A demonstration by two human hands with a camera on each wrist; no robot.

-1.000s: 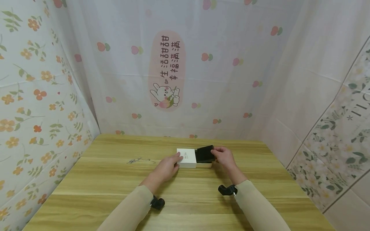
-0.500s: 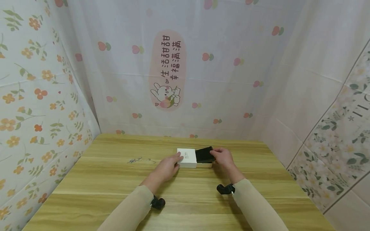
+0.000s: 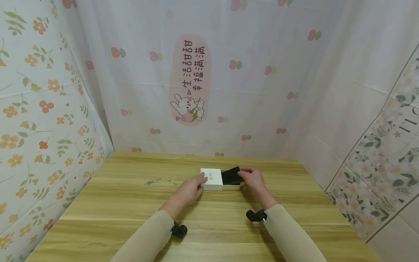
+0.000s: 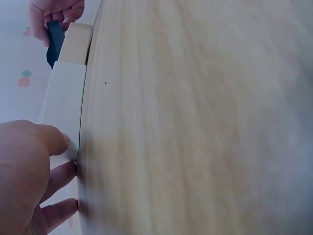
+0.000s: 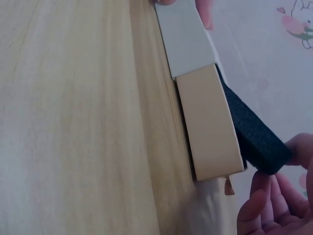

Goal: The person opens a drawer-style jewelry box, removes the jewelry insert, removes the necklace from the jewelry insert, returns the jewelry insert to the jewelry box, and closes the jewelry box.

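Note:
A small white drawer-style box sleeve (image 3: pixel 212 185) with fine print lies on the table, its tan inner tray (image 5: pixel 208 125) slid partway out to the right. My left hand (image 3: pixel 190 190) holds the left end of the sleeve, thumb and fingers against its near side and top. With the right hand (image 3: pixel 254 180), I pinch the outer end of a black foam insert (image 5: pixel 257 134). That end is raised above the tray, so the insert slants, while its inner end sits down inside the box. A short ribbon tab (image 5: pixel 229 186) hangs from the tray's end.
A thin silver chain with a decorative piece (image 3: pixel 158 181) lies on the wooden table (image 3: pixel 209 225), left of the box. Patterned curtains (image 3: pixel 262 109) hang behind and at both sides. A black wrist camera (image 3: pixel 179 230) sits on each wrist.
The raised end of the black foam insert has shifted slightly left and down with my right hand, and its slant looks steeper. The left hand and the box have stayed put.

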